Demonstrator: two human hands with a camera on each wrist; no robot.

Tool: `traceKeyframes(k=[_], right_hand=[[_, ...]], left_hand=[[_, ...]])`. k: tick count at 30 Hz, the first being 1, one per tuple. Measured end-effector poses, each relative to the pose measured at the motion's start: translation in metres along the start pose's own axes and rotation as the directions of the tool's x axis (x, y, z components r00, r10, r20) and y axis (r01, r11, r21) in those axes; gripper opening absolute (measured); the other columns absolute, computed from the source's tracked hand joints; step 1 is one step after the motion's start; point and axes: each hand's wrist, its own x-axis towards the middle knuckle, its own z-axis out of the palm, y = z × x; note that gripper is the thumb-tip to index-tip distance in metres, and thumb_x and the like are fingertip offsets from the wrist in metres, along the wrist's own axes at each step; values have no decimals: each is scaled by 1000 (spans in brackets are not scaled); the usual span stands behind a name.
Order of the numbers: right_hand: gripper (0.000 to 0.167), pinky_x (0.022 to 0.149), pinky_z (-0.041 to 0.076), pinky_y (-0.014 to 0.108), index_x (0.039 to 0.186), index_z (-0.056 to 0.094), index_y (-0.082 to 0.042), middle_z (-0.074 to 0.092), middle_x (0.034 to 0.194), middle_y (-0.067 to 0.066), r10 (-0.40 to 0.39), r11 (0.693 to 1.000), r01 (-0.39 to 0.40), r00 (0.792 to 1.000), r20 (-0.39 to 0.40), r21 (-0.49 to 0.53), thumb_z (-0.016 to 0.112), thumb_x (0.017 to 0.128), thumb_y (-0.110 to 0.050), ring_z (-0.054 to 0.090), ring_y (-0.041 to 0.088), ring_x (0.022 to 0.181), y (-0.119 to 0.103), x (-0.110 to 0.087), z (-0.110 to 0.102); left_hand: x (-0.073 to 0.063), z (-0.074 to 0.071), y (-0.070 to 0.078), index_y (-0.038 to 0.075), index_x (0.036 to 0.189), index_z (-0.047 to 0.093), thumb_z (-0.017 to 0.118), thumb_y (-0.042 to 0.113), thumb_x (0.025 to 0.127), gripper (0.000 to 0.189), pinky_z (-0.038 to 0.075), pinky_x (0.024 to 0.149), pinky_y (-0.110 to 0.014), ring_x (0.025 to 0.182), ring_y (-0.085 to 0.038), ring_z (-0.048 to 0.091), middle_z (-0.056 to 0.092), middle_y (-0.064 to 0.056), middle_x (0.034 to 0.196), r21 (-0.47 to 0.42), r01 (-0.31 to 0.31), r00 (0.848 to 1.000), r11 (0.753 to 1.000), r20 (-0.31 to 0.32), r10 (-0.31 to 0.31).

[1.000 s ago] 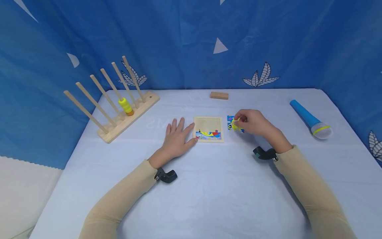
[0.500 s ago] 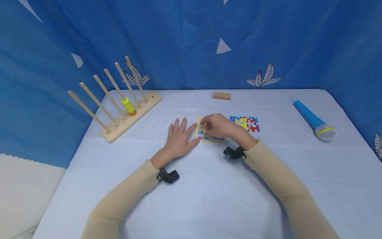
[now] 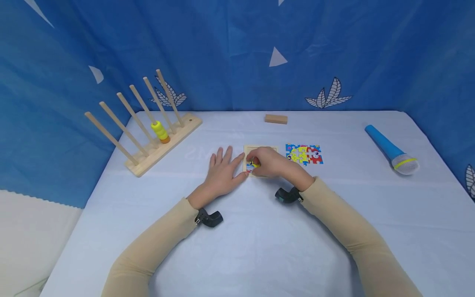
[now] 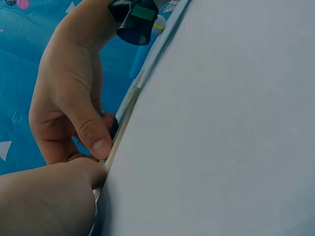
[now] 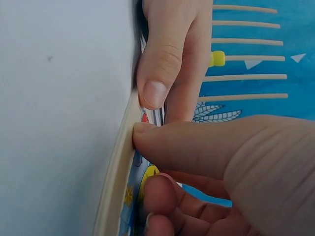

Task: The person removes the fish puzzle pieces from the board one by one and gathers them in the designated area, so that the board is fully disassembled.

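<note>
My left hand (image 3: 220, 175) lies on the table with its fingers spread, its thumb and index fingertip at the left edge of a small wooden jigsaw frame (image 3: 250, 147). My right hand (image 3: 272, 161) is over that frame with fingers and thumb curled, pinching a jigsaw piece that the fingers mostly hide. In the right wrist view the right thumb (image 5: 172, 145) is at the frame's rim (image 5: 112, 172), and printed yellow and blue puzzle (image 5: 149, 178) shows below it. Just right of the frame lies a group of loose jigsaw pieces (image 3: 304, 154) in blue, yellow and red.
A wooden peg stand (image 3: 163, 146) with yellow beads (image 3: 159, 130) on one rod stands at the back left. A small wooden block (image 3: 276, 119) lies at the back. A blue toy microphone (image 3: 389, 149) rests on the right. Blue cloth (image 3: 230, 62) hangs behind the table.
My right hand has moved left from the loose pieces to over the frame, then settled slightly lower there with its fingers drawn closer. The left hand has stayed at the frame's edge.
</note>
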Motion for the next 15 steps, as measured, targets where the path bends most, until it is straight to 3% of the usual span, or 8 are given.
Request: traceKeyframes(k=[8,15], right_hand=[[36,84,51,34,120,72,-6,68,99,10,-49,999,49,999,-19,2,79,85,-8,56,23,90,1,-2,0],[33,80,50,33,115,67,-9,65,96,9,-59,998,59,998,-26,17,79,84,-6,55,23,87,1,-2,1]], left_hand=[[0,0,0,19,158,40,52,53,100,68,6,123,-68,157,-50,4,17,-25,169,-6,6,1000,1000,-6,-6],[-1,-2,1,18,158,40,53,51,100,68,4,124,-68,157,-50,2,15,-24,170,-14,4,1000,1000,3,-4]])
